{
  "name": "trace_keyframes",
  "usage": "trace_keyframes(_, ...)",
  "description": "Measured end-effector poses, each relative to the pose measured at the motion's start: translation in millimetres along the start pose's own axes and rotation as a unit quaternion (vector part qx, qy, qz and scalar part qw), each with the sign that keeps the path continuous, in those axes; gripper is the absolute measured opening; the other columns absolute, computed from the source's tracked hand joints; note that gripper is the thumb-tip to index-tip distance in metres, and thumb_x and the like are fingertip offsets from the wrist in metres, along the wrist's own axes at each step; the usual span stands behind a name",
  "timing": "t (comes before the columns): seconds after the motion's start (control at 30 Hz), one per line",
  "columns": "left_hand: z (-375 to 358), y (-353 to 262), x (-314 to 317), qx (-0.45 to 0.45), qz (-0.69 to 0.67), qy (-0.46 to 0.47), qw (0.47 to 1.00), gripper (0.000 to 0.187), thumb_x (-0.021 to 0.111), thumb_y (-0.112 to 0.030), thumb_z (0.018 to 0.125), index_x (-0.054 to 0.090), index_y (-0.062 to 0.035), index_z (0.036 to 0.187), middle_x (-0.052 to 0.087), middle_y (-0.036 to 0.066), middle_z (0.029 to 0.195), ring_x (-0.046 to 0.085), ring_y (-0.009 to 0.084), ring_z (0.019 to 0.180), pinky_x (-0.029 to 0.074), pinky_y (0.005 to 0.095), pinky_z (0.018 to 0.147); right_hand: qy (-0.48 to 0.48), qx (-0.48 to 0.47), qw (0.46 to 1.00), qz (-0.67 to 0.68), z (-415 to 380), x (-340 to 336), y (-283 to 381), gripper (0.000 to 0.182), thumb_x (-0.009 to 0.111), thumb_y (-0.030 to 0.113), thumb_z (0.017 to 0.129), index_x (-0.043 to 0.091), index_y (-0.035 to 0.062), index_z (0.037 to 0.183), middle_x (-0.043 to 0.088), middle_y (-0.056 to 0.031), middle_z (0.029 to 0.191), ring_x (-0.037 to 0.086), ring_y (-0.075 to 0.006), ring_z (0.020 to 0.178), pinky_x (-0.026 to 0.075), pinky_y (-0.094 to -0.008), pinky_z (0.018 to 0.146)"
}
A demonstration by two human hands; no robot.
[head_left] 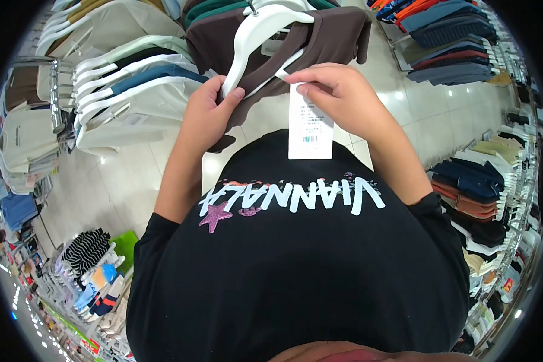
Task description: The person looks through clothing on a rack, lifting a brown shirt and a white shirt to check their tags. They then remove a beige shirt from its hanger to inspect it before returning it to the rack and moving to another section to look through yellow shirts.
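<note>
A brown shirt (338, 36) hangs on a white hanger (256, 39) in front of me, its neckline slipped partly off the hanger. My left hand (208, 114) is closed around the lower left end of this hanger, thumb on top. Between thumb and fingers, my right hand (341, 96) pinches the upper end of a white price tag (311, 130). Printed text and a barcode show on the tag, which hangs down in front of my black T-shirt (301, 265). The fingertips behind the tag are partly hidden.
Light shirts on white hangers (145, 90) fill a rack at the left, with a metal rail end (55, 99). Dark folded-looking garments (452, 54) hang at the upper right, more clothes (470, 181) below them. Striped clothing (87, 250) is at the lower left. Tiled floor (127, 187) lies between racks.
</note>
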State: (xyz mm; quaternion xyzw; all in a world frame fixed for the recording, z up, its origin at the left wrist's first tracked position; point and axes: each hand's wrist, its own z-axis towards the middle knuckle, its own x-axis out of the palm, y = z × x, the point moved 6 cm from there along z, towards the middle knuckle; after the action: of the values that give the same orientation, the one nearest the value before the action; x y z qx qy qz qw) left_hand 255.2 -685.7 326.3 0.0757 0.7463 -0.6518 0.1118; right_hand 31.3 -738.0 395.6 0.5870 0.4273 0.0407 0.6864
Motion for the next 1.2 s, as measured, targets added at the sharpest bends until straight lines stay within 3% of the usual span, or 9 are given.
trace_keyframes(0.1, 0, -5, -11, 0.022, 0.103, -0.017, 0.994, 0.026, 0.070, -0.025, 0.097, 0.066, -0.0007, 0.105, 0.066, 0.007, 0.078, 0.059, 0.0139, 0.071, 0.049, 0.0322, 0.067, -0.114, -0.157, 0.977, -0.092, -4, -14, 21, 0.018, 0.068, 0.005, 0.091, 0.075, 0.0037, 0.107, 0.074, -0.0125, 0.098, 0.069, -0.0285, 0.084, 0.055, -0.0361, 0.075)
trace_keyframes(0.27, -9, -22, -24, 0.093, 0.198, -0.031, 0.975, 0.019, 0.068, -0.019, 0.087, 0.066, -0.0073, 0.101, 0.066, 0.015, 0.075, 0.066, 0.0337, 0.069, 0.050, 0.0418, 0.064, -0.128, -0.315, 0.925, -0.170, -29, -17, 49, 0.025, 0.083, 0.009, 0.077, 0.075, 0.0084, 0.101, 0.071, -0.0063, 0.119, 0.061, -0.0333, 0.114, 0.050, -0.0420, 0.096)
trace_keyframes(0.37, -15, -26, -19, 0.138, 0.251, 0.020, 0.958, 0.018, 0.067, -0.016, 0.081, 0.065, -0.0078, 0.097, 0.067, 0.016, 0.076, 0.067, 0.0372, 0.073, 0.051, 0.0449, 0.065, -0.206, -0.191, 0.943, -0.178, -29, -18, 27, 0.053, 0.087, 0.010, 0.073, 0.064, 0.0081, 0.121, 0.056, -0.0144, 0.140, 0.052, -0.0346, 0.129, 0.046, -0.0435, 0.102)
trace_keyframes(0.57, -18, -17, -7, 0.230, 0.333, 0.094, 0.910, 0.026, 0.067, -0.012, 0.075, 0.066, -0.0079, 0.101, 0.066, 0.013, 0.080, 0.065, 0.0363, 0.079, 0.051, 0.0464, 0.068, -0.125, -0.017, 0.991, 0.032, -20, 1, -16, 0.049, 0.087, 0.012, 0.076, 0.063, 0.0052, 0.119, 0.071, -0.0112, 0.108, 0.069, -0.0298, 0.098, 0.053, -0.0379, 0.085)
trace_keyframes(0.67, -17, -11, -3, 0.265, 0.326, 0.110, 0.901, 0.027, 0.065, -0.008, 0.074, 0.065, -0.0079, 0.101, 0.066, 0.012, 0.088, 0.064, 0.0357, 0.088, 0.050, 0.0457, 0.074, 0.001, -0.081, 0.995, -0.064, -24, 19, -15, 0.033, 0.085, 0.014, 0.079, 0.069, 0.0050, 0.106, 0.071, -0.0082, 0.086, 0.069, -0.0268, 0.081, 0.054, -0.0364, 0.073)
trace_keyframes(0.8, -11, -14, -11, 0.266, 0.336, 0.079, 0.900, 0.031, 0.062, -0.001, 0.072, 0.064, -0.0065, 0.103, 0.064, 0.012, 0.099, 0.061, 0.0370, 0.098, 0.048, 0.0471, 0.083, -0.067, 0.061, 0.996, -0.010, -34, 22, -27, 0.016, 0.082, 0.010, 0.081, 0.072, 0.0055, 0.093, 0.071, -0.0097, 0.084, 0.066, -0.0286, 0.075, 0.052, -0.0373, 0.072)
trace_keyframes(1.0, -6, -1, -54, 0.257, 0.265, -0.076, 0.926, 0.030, 0.057, 0.007, 0.072, 0.065, -0.0056, 0.098, 0.066, 0.012, 0.099, 0.060, 0.0376, 0.099, 0.047, 0.0468, 0.087, -0.112, -0.044, 0.991, -0.050, -57, -4, -43, 0.017, 0.081, 0.003, 0.078, 0.072, 0.0049, 0.093, 0.072, -0.0050, 0.082, 0.061, -0.0242, 0.077, 0.049, -0.0359, 0.073)
trace_keyframes(1.07, -1, 11, -70, 0.242, 0.269, -0.100, 0.927, 0.030, 0.056, 0.008, 0.071, 0.065, -0.0048, 0.097, 0.066, 0.013, 0.099, 0.060, 0.0382, 0.099, 0.047, 0.0464, 0.088, -0.102, 0.065, 0.990, 0.076, -66, -9, -57, 0.016, 0.080, 0.003, 0.080, 0.072, 0.0057, 0.094, 0.071, -0.0051, 0.084, 0.062, -0.0201, 0.078, 0.050, -0.0359, 0.073)
trace_keyframes(1.2, 14, 41, -90, 0.193, 0.283, -0.105, 0.934, 0.031, 0.054, 0.010, 0.071, 0.064, -0.0037, 0.097, 0.066, 0.016, 0.097, 0.061, 0.0394, 0.098, 0.048, 0.0465, 0.087, -0.151, 0.006, 0.954, 0.258, -81, -14, -78, 0.024, 0.079, 0.026, 0.091, 0.071, 0.0046, 0.098, 0.067, -0.0049, 0.090, 0.061, -0.0160, 0.081, 0.054, -0.0371, 0.086)
